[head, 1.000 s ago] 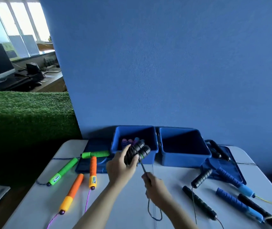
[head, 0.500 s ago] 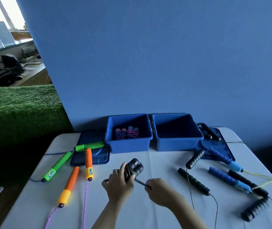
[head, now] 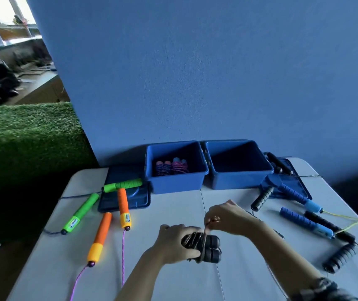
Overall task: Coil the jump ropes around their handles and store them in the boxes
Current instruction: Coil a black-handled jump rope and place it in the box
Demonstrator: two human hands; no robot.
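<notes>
The left grip (head: 174, 242) was wrapped around two black handles (head: 204, 246) held side by side, low over the white counter (head: 173, 283). The right grip (head: 228, 217) pinched the thin rope (head: 206, 232) just above them. Behind sat two blue boxes; the left box (head: 175, 183) held coiled pink ropes (head: 172, 167).

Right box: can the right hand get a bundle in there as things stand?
Probably yes. The right box is open, no lid on it, and bare table lies between it and the right hand. That hand is busy, though, pinching the cord above the black handles that the left hand grips.
</notes>
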